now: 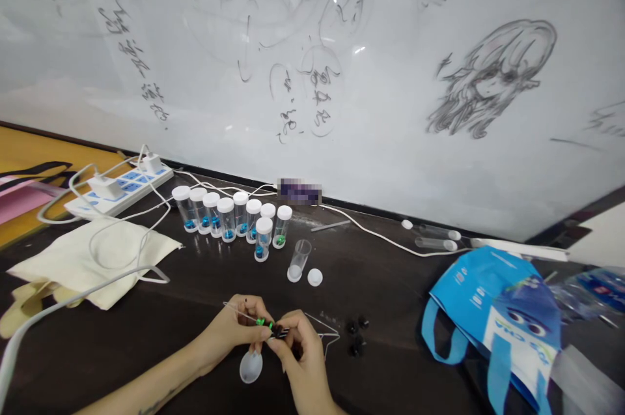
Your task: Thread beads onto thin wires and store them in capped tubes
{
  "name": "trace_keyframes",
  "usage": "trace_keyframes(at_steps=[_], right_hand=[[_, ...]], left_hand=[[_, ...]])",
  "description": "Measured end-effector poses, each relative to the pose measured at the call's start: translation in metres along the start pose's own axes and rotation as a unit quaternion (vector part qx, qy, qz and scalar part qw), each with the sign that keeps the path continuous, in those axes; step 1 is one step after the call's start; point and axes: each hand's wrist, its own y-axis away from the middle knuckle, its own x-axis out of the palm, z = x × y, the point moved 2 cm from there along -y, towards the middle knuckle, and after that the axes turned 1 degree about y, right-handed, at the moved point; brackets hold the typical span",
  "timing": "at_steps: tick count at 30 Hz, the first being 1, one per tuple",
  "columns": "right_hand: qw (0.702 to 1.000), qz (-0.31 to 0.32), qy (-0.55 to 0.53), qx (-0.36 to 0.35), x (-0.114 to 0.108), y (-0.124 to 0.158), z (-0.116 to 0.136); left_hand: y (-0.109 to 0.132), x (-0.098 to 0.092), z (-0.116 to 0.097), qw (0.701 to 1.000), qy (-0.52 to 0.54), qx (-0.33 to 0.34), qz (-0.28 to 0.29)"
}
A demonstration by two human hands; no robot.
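Close together at the front of the table, my left hand [240, 327] and my right hand [303, 351] both pinch a small green and black piece [273, 329]. Its exact kind is too small to make out. A thin pale strand [239, 311] runs out past my left fingers, and thin light-coloured lines [329, 337] stick out beyond my right hand. Just below my left fingertips is a translucent white oval disc [250, 367]; whether it is held I cannot tell. Several small black pieces [358, 344] lie right of my right hand.
An uncapped clear tube [299, 262] stands beside a white cap [315, 277]. Behind are several capped tubes [225, 219] with blue or green contents. A power strip [122, 190], a cream cloth [112, 258] and cables lie left; a blue bag [493, 311] sits right. A whiteboard [390, 141] rises behind.
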Motion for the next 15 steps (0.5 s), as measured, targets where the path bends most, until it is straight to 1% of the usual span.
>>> trace_keyframes(at_steps=[2, 6, 9, 15], right_hand=[[1.000, -0.005, 0.002, 0.001, 0.0000, -0.0002, 0.0008], [1.000, 0.010, 0.007, 0.014, -0.0003, 0.0012, -0.0014], [1.000, 0.015, 0.010, 0.011, -0.0010, 0.0018, -0.0004], [1.000, 0.001, 0.019, 0.003, -0.0012, 0.0001, 0.0030]], left_hand=[[0.0001, 0.0003, -0.0006, 1.000, -0.002, -0.006, -0.003], [0.0010, 0.0011, -0.0011, 1.000, -0.002, -0.011, 0.001], [0.0010, 0.0007, -0.0007, 1.000, -0.001, -0.007, 0.007], [-0.0005, -0.0004, -0.0005, 1.000, 0.002, -0.012, 0.005]])
